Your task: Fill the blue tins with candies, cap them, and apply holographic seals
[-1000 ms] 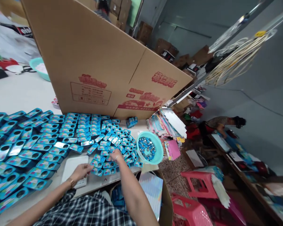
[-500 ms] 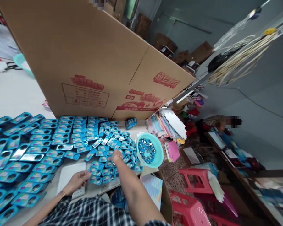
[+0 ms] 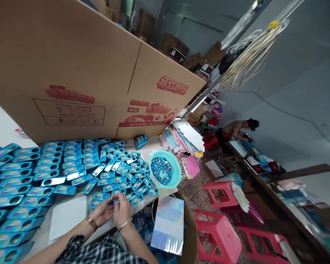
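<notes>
My left hand (image 3: pixel 103 212) and my right hand (image 3: pixel 122 210) meet at the near edge of the table, fingertips bent together. Between them shows a sliver of a small blue case (image 3: pixel 116 200), mostly covered by the fingers. Just beyond my hands lie many loose blue cases (image 3: pixel 121 180), each with a round dark opening on its face. To the right of these stands a turquoise bowl (image 3: pixel 177 165) holding small, shiny round blue and silver pieces. A white flat tray-like object (image 3: pixel 68 217) lies left of my left wrist.
Rows of blue cases (image 3: pixel 18 212) cover the left of the table. A large cardboard sheet (image 3: pixel 90 62) stands behind them. Stacked printed cards (image 3: pixel 185 134) lie beyond the bowl. Below right are a carton (image 3: pixel 191 234) with a shiny sheet and red stools (image 3: pixel 218 234). A person sits further off.
My right hand has drawn back from among the loose cases to meet my left hand. My left hand has left the front cases. The camera view has shifted to the right.
</notes>
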A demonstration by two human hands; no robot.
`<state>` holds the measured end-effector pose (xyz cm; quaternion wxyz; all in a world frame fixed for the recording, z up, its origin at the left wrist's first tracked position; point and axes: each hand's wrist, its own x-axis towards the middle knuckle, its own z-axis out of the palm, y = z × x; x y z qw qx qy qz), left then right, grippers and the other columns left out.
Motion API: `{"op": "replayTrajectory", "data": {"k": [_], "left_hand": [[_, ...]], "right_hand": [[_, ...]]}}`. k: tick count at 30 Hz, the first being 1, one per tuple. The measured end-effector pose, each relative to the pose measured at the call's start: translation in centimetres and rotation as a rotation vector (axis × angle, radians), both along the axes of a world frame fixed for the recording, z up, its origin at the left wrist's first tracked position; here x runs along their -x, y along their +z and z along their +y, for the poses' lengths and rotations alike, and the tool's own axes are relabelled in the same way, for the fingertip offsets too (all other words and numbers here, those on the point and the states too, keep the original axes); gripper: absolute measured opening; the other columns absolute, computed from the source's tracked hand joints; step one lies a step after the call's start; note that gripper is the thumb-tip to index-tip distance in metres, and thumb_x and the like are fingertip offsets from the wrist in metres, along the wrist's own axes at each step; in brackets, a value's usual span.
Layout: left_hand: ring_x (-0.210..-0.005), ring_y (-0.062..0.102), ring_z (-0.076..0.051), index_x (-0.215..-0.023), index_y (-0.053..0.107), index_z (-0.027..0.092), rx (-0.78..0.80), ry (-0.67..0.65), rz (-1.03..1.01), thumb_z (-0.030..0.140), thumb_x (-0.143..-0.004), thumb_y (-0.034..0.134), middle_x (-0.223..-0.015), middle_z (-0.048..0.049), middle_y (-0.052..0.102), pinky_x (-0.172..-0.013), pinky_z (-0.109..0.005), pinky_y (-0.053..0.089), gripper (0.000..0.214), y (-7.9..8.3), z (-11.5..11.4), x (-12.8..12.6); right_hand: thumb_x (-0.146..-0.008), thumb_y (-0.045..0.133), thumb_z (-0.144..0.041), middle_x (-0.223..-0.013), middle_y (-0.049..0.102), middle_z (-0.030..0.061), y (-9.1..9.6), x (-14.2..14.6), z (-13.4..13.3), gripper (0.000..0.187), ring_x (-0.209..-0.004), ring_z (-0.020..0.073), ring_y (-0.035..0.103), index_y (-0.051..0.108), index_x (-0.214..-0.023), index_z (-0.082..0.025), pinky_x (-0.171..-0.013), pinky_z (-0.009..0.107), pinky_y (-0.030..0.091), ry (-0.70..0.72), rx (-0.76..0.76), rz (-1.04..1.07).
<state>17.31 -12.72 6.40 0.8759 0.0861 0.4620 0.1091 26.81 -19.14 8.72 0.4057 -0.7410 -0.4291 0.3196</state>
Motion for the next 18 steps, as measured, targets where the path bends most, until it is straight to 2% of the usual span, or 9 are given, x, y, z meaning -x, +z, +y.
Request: {"op": "replayTrajectory", "data": {"k": [3,5,7,11,14,16,18], "left_hand": [[-0.065,0.068,-0.016,-0.087,0.063,0.018,-0.039,0.000,0.116,0.032,-0.091,0.058,-0.073,-0.0047,0.068,-0.063,-0.023,0.056,0.016,0.0,-0.4,0.5],[-0.066,0.069,-0.016,-0.090,0.066,0.017,-0.075,-0.006,0.174,0.033,-0.087,0.063,-0.078,-0.0052,0.070,-0.060,-0.023,0.056,0.016,0.3,-0.6,1.4],[-0.068,0.070,-0.016,-0.091,0.066,0.017,-0.116,-0.008,0.215,0.029,-0.081,0.070,-0.082,-0.0054,0.071,-0.062,-0.024,0.057,0.016,0.8,-0.7,2.7],[-0.073,0.071,-0.016,-0.095,0.064,0.017,-0.200,0.011,0.277,0.020,-0.068,0.079,-0.085,-0.0050,0.073,-0.070,-0.025,0.058,0.031,1.5,-0.6,5.7],[-0.072,0.071,-0.017,-0.100,0.066,0.015,-0.290,-0.002,0.260,0.033,-0.060,0.085,-0.087,-0.0077,0.075,-0.070,-0.026,0.058,0.048,1.4,-0.6,7.4],[-0.075,0.071,-0.019,-0.097,0.068,0.014,-0.365,-0.029,0.272,0.044,-0.055,0.085,-0.087,-0.0091,0.075,-0.071,-0.027,0.058,0.054,1.0,-0.6,8.0],[-0.077,0.071,-0.021,-0.093,0.067,0.016,-0.540,-0.160,0.405,0.057,-0.060,0.077,-0.086,-0.0088,0.075,-0.071,-0.029,0.057,0.054,0.6,-0.7,8.1]], "right_hand": [[-0.088,0.047,-0.022,-0.091,0.071,0.0039,-0.6,-2.6,-0.5,0.018,-0.070,0.0181,0.068,0.058,-0.102,-0.023,-0.069,0.030,0.055,-0.207,0.109,0.236],[-0.088,0.049,-0.026,-0.085,0.069,0.0030,-1.3,-5.3,-0.4,0.010,-0.049,0.0139,0.059,0.056,-0.095,-0.022,-0.052,0.028,0.051,-0.360,0.203,0.394],[-0.086,0.054,-0.030,-0.079,0.067,0.0027,-1.8,-8.0,-0.3,0.009,-0.045,0.0123,0.054,0.053,-0.082,-0.021,-0.047,0.026,0.048,-0.417,0.253,0.469],[-0.075,0.068,-0.029,-0.075,0.066,0.0041,-2.0,-11.4,0.1,0.016,-0.063,0.0168,0.065,0.055,-0.075,-0.020,-0.057,0.028,0.055,-0.333,0.286,0.525],[-0.070,0.074,-0.026,-0.081,0.068,0.0056,-1.9,-12.1,1.2,0.020,-0.073,0.0183,0.069,0.059,-0.080,-0.018,-0.064,0.028,0.056,-0.242,0.324,0.487],[-0.075,0.069,-0.027,-0.082,0.068,0.0055,-2.0,-12.2,2.3,0.016,-0.071,0.0177,0.070,0.060,-0.084,-0.017,-0.063,0.026,0.055,-0.177,0.369,0.415],[-0.084,0.059,-0.028,-0.080,0.068,0.0049,-2.1,-12.2,3.5,0.012,-0.066,0.0166,0.069,0.061,-0.088,-0.017,-0.061,0.026,0.053,-0.107,0.417,0.310]]}}
